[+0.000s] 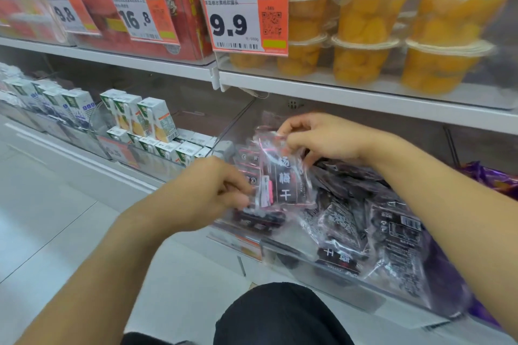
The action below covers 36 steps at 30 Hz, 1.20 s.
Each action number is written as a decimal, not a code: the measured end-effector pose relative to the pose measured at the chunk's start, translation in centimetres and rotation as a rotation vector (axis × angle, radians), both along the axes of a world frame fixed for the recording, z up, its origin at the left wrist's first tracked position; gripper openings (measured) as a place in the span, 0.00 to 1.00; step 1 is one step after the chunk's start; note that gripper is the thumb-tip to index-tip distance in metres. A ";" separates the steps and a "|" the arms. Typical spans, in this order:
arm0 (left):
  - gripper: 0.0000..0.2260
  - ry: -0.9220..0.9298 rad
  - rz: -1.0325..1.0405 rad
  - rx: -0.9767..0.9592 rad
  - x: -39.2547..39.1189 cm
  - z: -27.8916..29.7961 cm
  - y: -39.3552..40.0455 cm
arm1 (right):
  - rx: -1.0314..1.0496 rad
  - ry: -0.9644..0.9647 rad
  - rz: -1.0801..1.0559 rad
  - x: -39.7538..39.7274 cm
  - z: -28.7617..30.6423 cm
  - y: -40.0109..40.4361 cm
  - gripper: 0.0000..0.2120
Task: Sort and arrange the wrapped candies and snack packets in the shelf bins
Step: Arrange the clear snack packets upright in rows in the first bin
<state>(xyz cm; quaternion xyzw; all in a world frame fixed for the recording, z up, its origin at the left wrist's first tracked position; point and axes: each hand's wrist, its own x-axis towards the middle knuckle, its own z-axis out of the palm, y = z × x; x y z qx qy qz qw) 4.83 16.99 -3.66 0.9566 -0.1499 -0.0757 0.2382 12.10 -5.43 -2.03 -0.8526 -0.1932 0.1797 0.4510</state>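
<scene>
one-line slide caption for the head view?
Both hands, left hand and right hand, stand pink-and-black snack packets upright in a clear shelf bin.

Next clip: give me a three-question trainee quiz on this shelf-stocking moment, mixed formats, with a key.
1. True or false: both hands grip the same upright snack packet above the clear bin.
2. Which price tag hangs in front of the fruit cups? A) 9.8 B) 16.8 C) 9.9
3. Fill in: the drink cartons stand to the ____ of the packet bin.

Key: 1 true: the left hand pinches its lower edge, the right hand its top. 2 C, the 9.9 tag. 3 left.
</scene>
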 end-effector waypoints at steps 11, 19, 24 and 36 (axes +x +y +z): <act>0.16 -0.360 0.370 0.001 -1.8 3.4 5.7 | 0.143 0.098 0.065 -1.3 -0.4 1.5 0.08; 0.15 -0.454 0.458 -0.105 -1.2 2.5 6.0 | -0.089 -0.381 -0.055 -3.3 -2.3 4.2 0.11; 0.14 -0.494 0.480 -0.148 -1.2 2.5 5.6 | -0.194 -0.422 0.002 -5.1 -3.4 5.5 0.16; 0.11 -0.744 0.534 -0.403 -1.5 2.8 5.1 | -0.137 -0.312 0.002 -5.9 -5.2 6.9 0.14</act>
